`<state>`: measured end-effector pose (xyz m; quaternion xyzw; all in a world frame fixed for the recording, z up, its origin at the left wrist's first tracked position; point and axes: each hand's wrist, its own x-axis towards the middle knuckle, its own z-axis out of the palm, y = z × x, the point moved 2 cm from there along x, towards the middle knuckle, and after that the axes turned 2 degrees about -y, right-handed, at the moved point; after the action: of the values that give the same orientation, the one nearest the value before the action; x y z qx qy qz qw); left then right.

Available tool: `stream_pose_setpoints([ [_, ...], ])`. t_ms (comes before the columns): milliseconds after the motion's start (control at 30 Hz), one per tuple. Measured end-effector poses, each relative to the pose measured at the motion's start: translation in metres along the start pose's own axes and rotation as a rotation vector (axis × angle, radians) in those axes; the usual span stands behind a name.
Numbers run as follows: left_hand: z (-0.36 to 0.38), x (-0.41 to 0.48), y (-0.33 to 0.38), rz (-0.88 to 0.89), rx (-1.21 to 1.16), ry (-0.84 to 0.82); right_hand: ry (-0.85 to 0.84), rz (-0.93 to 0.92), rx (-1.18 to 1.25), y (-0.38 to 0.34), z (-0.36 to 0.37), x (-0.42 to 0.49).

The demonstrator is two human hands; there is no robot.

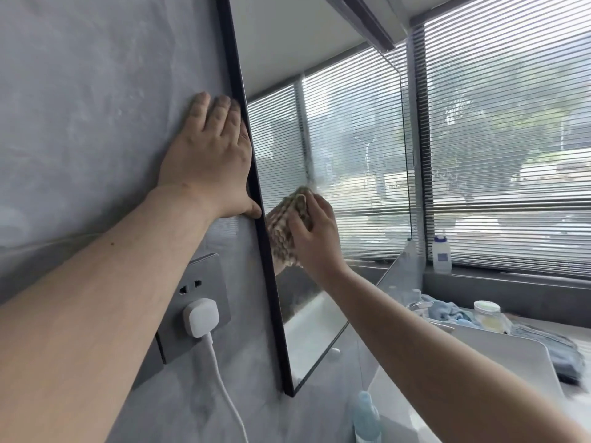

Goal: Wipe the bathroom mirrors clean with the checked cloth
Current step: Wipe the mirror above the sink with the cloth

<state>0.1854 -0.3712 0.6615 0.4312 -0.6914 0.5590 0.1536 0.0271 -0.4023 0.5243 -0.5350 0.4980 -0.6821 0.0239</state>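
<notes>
Cloth (pixel 284 228) bunched in your right hand (pixel 315 231) by the mirror (pixel 351 139) frame; glass runs rightward. Left hand (pixel 211 158) flat.

mirror (pixel 335 129) top cut off by frame edge, blue bottle (pixel 367 417) blurred, its base cropped

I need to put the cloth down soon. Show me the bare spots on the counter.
Bare white counter shows between the mirror and the basin. Crowded: the blue towel and jar by the window, the blue bottle near you.
</notes>
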Motion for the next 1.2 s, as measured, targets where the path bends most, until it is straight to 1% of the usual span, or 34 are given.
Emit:
stream_pose_setpoints([
  [100,0.0,0.0,0.0,0.002,-0.011,0.008,-0.012,-0.001,-0.061,-0.007,0.002,-0.002],
  [200,0.0,0.0,-0.001,0.005,-0.012,0.011,-0.03,0.038,-0.106,0.011,0.005,-0.023],
  [433,0.0,-0.002,-0.001,0.001,-0.008,0.011,-0.1,0.303,-0.185,0.093,0.015,-0.117],
  [533,-0.002,-0.003,-0.001,0.003,-0.002,0.001,-0.119,0.391,-0.203,0.108,0.018,-0.142],
  [600,-0.002,-0.004,-0.001,0.007,-0.002,0.001,-0.106,0.435,-0.158,0.1,0.02,-0.141],
  [633,-0.003,-0.004,-0.001,0.008,-0.003,0.005,-0.079,0.431,-0.119,0.091,0.02,-0.136],
  [700,-0.003,-0.005,0.0,0.005,-0.001,0.005,-0.03,0.361,-0.04,0.064,0.02,-0.115],
  [767,-0.002,-0.005,0.0,0.001,0.006,-0.002,-0.037,0.278,-0.009,0.024,0.019,-0.083],
  [867,-0.002,-0.004,0.0,-0.001,-0.019,0.014,-0.07,0.14,-0.03,-0.034,0.016,-0.035],
  [933,-0.001,-0.003,0.0,-0.004,-0.038,0.022,-0.08,0.086,-0.084,-0.052,0.016,-0.02],
  [1000,-0.001,-0.003,0.0,-0.007,-0.028,0.016,-0.089,0.076,-0.147,-0.046,0.018,-0.023],
  [1067,0.0,-0.003,0.0,-0.009,-0.006,0.012,-0.093,0.099,-0.177,-0.025,0.019,-0.036],
  [1200,0.0,-0.003,0.0,-0.013,-0.003,0.016,-0.126,0.199,-0.207,0.035,0.025,-0.083],
])
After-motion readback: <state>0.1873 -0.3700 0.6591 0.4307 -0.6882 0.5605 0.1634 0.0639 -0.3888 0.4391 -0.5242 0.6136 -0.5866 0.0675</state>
